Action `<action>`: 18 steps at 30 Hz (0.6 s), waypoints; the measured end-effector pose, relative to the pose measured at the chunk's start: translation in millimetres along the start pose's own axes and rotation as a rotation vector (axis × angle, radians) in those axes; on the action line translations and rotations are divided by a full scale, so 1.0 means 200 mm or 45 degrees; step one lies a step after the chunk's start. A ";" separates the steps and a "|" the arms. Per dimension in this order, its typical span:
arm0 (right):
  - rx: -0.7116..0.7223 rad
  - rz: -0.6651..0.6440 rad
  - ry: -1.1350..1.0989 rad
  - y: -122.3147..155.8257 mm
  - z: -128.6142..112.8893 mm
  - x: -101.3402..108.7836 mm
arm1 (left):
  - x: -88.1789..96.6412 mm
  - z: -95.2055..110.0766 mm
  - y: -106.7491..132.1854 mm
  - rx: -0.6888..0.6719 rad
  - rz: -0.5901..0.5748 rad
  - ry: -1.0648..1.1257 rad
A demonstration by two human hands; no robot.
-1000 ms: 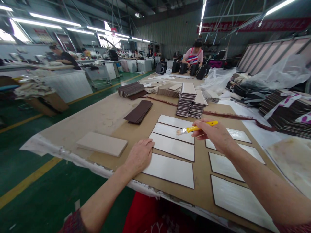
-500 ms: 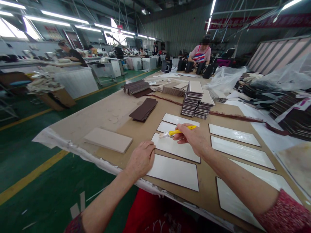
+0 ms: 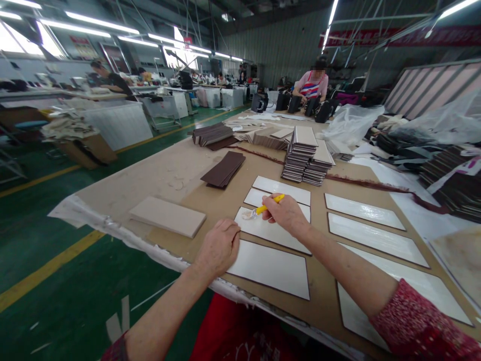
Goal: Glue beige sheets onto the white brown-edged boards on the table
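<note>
My right hand (image 3: 286, 215) is closed around a yellow-handled brush (image 3: 263, 207), its bristles touching the left end of a white rectangular panel (image 3: 274, 233). My left hand (image 3: 219, 247) rests with curled fingers on the cardboard sheet (image 3: 214, 200) at the left edge of the white panels, touching the corner between the brushed panel and the nearest panel (image 3: 272, 268). Two more white panels (image 3: 281, 188) lie farther back in the same column. A second column of white panels (image 3: 372, 230) lies to the right.
Two tall stacks of panels (image 3: 306, 158) stand behind the columns, a fanned dark brown pile (image 3: 224, 169) to their left. A beige slab (image 3: 168, 215) lies at the front left. Dark stacks and plastic bags (image 3: 432, 145) crowd the right side. A person (image 3: 311, 85) works at the table's far end.
My right hand has moved the brush left and nearer, from the far panels down to the left end of the third panel. My left hand has stayed in place.
</note>
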State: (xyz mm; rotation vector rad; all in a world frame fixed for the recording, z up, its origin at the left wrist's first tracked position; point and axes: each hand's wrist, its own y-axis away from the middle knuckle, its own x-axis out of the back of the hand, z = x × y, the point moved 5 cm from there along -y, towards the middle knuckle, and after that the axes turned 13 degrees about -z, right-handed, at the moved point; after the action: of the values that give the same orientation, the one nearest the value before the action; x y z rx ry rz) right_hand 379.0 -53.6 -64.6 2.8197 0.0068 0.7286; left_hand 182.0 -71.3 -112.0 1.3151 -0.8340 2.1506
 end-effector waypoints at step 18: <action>-0.232 0.039 0.527 0.34 0.12 0.41 | -0.01 -0.01 0.00 -0.026 0.001 -0.064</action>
State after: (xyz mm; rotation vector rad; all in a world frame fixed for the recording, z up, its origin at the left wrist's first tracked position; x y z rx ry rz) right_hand 458.6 -120.3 -31.8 2.4562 -0.0317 1.2381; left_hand 181.3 -70.4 -113.9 1.3635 -0.8741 2.1123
